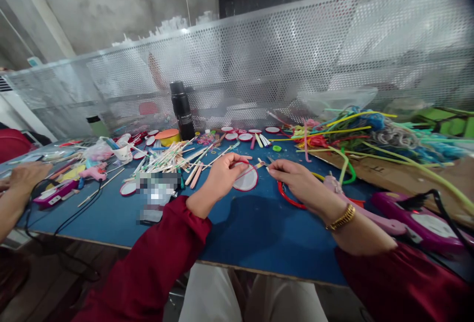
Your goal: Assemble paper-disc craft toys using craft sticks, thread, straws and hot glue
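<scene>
My left hand [221, 174] is closed on a white disc with a red rim [246, 180], held just above the blue table [255, 228]. My right hand [296, 176] pinches the end of a small stick [261, 164] that reaches to the disc's upper edge. A red loop [289, 198] lies on the table under my right wrist, which wears a gold bracelet. Both sleeves are dark red.
A heap of sticks [174, 161], a black bottle [182, 110], more red-rimmed discs [244, 137] and coloured pipe cleaners [355, 137] fill the back. A pink glue gun [370, 213] lies at right. Another person's hand [22, 179] rests at far left. A perforated metal screen [281, 60] stands behind.
</scene>
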`<state>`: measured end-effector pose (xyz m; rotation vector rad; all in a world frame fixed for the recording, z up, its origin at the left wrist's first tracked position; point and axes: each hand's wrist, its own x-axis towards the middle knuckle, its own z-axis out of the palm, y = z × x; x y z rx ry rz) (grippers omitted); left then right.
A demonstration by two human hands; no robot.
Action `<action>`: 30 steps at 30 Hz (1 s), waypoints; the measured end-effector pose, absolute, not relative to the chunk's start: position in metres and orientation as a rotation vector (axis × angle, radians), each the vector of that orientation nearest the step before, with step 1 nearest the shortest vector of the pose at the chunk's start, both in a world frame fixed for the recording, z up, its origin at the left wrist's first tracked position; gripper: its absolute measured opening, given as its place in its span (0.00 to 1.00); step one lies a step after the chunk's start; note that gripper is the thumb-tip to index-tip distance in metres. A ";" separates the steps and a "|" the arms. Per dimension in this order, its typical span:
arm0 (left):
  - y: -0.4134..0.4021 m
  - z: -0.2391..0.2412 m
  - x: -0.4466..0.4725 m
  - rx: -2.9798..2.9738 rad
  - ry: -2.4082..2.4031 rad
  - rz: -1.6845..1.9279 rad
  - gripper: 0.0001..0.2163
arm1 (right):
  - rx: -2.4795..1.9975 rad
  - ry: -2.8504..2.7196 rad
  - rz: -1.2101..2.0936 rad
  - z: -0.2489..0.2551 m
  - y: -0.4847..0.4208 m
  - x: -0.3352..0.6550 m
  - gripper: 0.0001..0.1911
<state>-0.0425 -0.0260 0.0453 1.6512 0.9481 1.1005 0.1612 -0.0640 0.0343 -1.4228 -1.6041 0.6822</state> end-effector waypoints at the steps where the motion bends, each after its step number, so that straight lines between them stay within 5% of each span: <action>1: -0.025 0.045 -0.043 1.669 0.949 1.101 0.03 | -1.421 -1.613 0.679 0.034 -0.064 0.161 0.14; 30: -0.018 0.036 -0.044 1.745 0.885 1.084 0.03 | -1.444 -1.674 0.601 0.031 -0.061 0.162 0.13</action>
